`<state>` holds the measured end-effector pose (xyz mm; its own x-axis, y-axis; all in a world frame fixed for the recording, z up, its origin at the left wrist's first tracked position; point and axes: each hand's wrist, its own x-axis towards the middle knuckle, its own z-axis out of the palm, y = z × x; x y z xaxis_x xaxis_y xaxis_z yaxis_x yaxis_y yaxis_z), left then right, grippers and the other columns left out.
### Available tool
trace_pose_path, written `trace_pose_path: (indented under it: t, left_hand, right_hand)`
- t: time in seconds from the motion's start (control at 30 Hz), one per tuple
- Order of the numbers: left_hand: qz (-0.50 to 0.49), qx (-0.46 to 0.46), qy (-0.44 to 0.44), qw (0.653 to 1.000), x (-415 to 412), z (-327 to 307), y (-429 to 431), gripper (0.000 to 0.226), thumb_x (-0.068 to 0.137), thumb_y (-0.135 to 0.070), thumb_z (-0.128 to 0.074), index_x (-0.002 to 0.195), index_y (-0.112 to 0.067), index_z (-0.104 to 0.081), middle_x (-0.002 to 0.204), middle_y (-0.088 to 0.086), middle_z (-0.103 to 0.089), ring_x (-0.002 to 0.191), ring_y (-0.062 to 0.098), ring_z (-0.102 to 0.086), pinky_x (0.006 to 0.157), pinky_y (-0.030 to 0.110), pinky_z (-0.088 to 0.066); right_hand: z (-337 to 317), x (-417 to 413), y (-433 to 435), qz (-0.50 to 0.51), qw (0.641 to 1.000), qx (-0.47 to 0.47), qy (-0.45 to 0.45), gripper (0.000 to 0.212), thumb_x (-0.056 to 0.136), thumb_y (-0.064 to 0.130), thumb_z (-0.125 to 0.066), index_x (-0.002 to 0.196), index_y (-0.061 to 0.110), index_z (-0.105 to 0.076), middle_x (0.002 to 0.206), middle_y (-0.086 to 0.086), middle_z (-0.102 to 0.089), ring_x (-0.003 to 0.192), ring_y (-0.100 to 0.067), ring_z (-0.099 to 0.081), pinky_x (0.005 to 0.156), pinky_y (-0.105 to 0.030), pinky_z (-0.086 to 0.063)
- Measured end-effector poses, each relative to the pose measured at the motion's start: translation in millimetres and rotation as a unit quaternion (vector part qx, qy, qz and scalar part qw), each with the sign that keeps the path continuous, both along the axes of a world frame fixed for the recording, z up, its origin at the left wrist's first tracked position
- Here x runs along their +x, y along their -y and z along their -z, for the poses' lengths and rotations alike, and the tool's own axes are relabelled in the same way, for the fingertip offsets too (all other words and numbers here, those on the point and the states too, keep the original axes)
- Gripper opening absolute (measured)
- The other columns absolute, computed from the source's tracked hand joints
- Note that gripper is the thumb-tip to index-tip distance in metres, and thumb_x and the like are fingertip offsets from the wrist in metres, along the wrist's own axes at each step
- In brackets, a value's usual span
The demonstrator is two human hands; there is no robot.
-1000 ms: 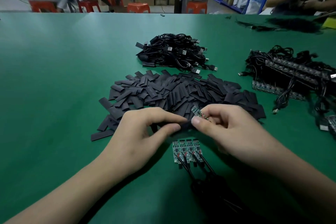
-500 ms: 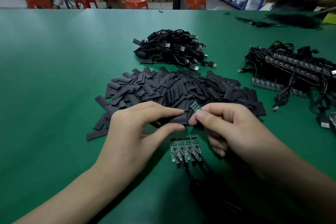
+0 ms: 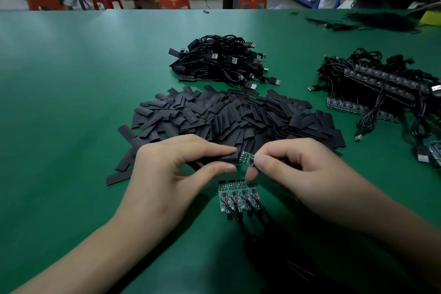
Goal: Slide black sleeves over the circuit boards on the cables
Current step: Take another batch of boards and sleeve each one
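Above the green counter (image 3: 71, 102), the left hand (image 3: 176, 174) is pinching a flat black sleeve (image 3: 228, 159) and the right hand (image 3: 293, 174) a small green circuit board (image 3: 247, 160) at its mouth, both grips closed tight, so squeezing that mouth open should help.

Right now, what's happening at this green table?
A person is sleeving small circuit boards. The left hand pinches a black sleeve, and the right hand pinches a green board at the sleeve's mouth; most of the board is uncovered. Four bare boards lie near the hands, a sleeve pile behind.
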<state>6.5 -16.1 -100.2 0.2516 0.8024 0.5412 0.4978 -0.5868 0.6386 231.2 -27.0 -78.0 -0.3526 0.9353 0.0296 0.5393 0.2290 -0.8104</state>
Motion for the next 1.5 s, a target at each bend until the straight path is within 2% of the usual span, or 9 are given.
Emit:
trace_pose_path:
  t: [0.23,0.43,0.5,0.63,0.7,0.87,1.03,1.23,1.5]
  left_hand:
    - [0.016,0.039,-0.091,0.995,-2,1,1,0.024,0.084,-0.039,-0.078,0.104,-0.027,-0.082,0.094,-0.017,-0.073,0.086,-0.003,-0.068,0.078,0.024,-0.056]
    - [0.071,0.106,-0.175,0.976,-2,8,-1,0.024,0.093,-0.040,-0.075,0.113,-0.028,-0.079,0.103,-0.015,-0.071,0.091,0.005,-0.069,0.076,0.028,-0.056]
    - [0.076,0.104,-0.169,0.977,-1,7,-1,0.024,0.093,-0.039,-0.074,0.112,-0.027,-0.079,0.102,-0.014,-0.071,0.090,0.005,-0.068,0.076,0.027,-0.055]
    - [0.055,0.048,-0.104,0.992,0,3,-1,0.022,0.087,-0.036,-0.078,0.106,-0.025,-0.081,0.094,-0.016,-0.072,0.085,-0.003,-0.067,0.078,0.022,-0.055]
    - [0.036,0.023,-0.078,0.996,-1,1,0,0.022,0.084,-0.035,-0.079,0.103,-0.024,-0.082,0.091,-0.017,-0.073,0.085,-0.003,-0.068,0.079,0.019,-0.053]
    - [0.015,-0.005,-0.039,0.999,-1,-2,0,0.022,0.081,-0.033,-0.084,0.101,-0.023,-0.082,0.091,-0.016,-0.075,0.086,0.001,-0.070,0.080,0.019,-0.053]
    - [0.020,-0.007,-0.028,0.999,-1,-2,1,0.022,0.082,-0.033,-0.078,0.102,-0.023,-0.082,0.093,-0.017,-0.075,0.089,0.002,-0.071,0.081,0.020,-0.054]
    - [0.039,-0.008,-0.039,0.998,1,-3,2,0.022,0.082,-0.032,-0.078,0.102,-0.024,-0.082,0.094,-0.017,-0.075,0.090,0.001,-0.071,0.082,0.017,-0.052]
    - [0.050,-0.002,-0.033,0.998,4,-1,2,0.021,0.084,-0.032,-0.078,0.103,-0.023,-0.082,0.095,-0.018,-0.075,0.090,0.001,-0.071,0.082,0.017,-0.052]
  right_hand:
    - [-4,0,3,-0.020,0.998,-0.025,0.055,0.028,0.100,0.040,-0.052,0.083,0.035,-0.074,0.048,0.010,-0.037,0.043,-0.006,-0.030,0.043,-0.021,-0.027]
    - [0,1,1,-0.061,0.995,-0.059,0.050,0.025,0.100,0.041,-0.054,0.087,0.035,-0.075,0.050,0.010,-0.033,0.045,-0.007,-0.028,0.044,-0.023,-0.023]
    - [3,2,0,-0.067,0.995,-0.069,0.038,0.023,0.101,0.041,-0.056,0.089,0.036,-0.074,0.052,0.010,-0.038,0.046,-0.008,-0.032,0.046,-0.025,-0.026]
    - [8,2,-2,-0.028,0.996,-0.067,-0.057,0.004,0.098,0.034,-0.065,0.097,0.038,-0.065,0.067,0.003,-0.069,0.056,-0.011,-0.066,0.059,-0.029,-0.050]
    - [8,5,-2,-0.009,0.995,-0.034,-0.094,0.009,0.093,0.032,-0.067,0.097,0.038,-0.062,0.076,-0.001,-0.073,0.064,-0.017,-0.072,0.064,-0.029,-0.056]
    - [4,7,0,-0.010,0.992,0.104,-0.066,0.019,0.094,0.009,-0.072,0.089,0.027,-0.067,0.076,0.003,-0.073,0.066,-0.016,-0.071,0.062,-0.021,-0.054]
    - [2,4,2,-0.007,0.979,0.202,0.005,0.015,0.091,0.010,-0.074,0.089,0.025,-0.071,0.071,0.012,-0.069,0.067,-0.008,-0.070,0.062,-0.015,-0.051]
    - [2,1,4,-0.005,0.969,0.246,0.038,0.011,0.091,0.015,-0.075,0.091,0.026,-0.072,0.069,0.015,-0.066,0.069,-0.005,-0.067,0.061,-0.022,-0.050]
    - [3,-2,6,-0.009,0.966,0.255,0.042,0.004,0.092,0.020,-0.073,0.091,0.024,-0.071,0.072,0.017,-0.064,0.073,-0.004,-0.066,0.065,-0.020,-0.050]
